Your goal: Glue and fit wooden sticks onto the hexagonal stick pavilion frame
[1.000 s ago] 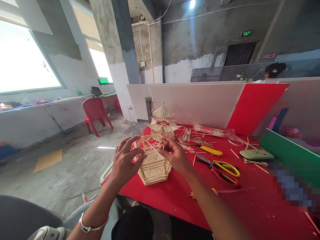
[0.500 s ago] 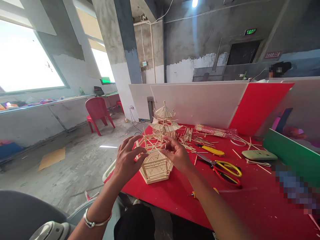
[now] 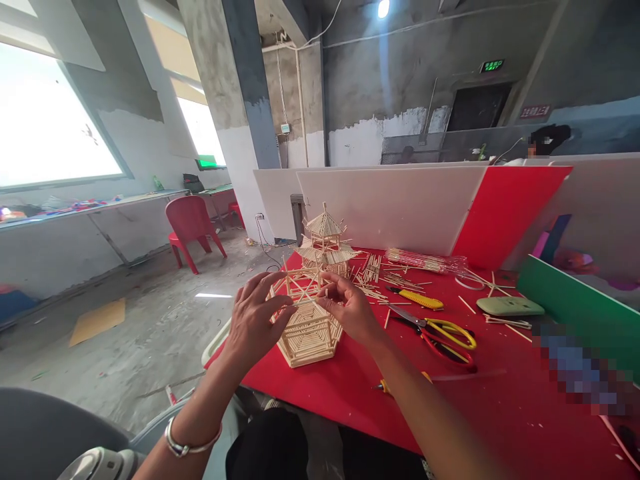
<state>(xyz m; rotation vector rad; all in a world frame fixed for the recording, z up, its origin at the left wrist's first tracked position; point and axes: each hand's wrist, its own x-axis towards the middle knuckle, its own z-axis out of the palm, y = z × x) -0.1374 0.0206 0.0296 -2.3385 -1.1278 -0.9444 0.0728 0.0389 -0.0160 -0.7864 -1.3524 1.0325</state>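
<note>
A six-sided model base [image 3: 306, 340] made of thin wooden sticks, with low railings around its floor, stands near the table's front edge. Over its far half, crossed sticks [image 3: 304, 288] form a spoked frame. My left hand [image 3: 260, 312] is at the frame's left side, thumb and fingertips pinched on a thin wooden stick [image 3: 303, 301]. That stick's other end lies at my right hand [image 3: 347, 307], whose thumb and fingers pinch it too. Whether the stick touches the frame is unclear. Right behind stands a tiered stick pagoda [image 3: 325, 230] with a pointed roof.
On the red table [image 3: 450, 413] lie loose sticks [image 3: 371, 268], a bagged stick bundle [image 3: 425, 260], a yellow utility knife [image 3: 420, 299], scissors [image 3: 445, 333] and a green case [image 3: 510, 306]. White panels [image 3: 390, 207] stand behind. A green board [image 3: 580, 307] rises at right, and a person [image 3: 547, 140] is beyond.
The view has shifted slightly, so the scene sits a little further left. Both hands keep nearly the same pose at the stick frame.
</note>
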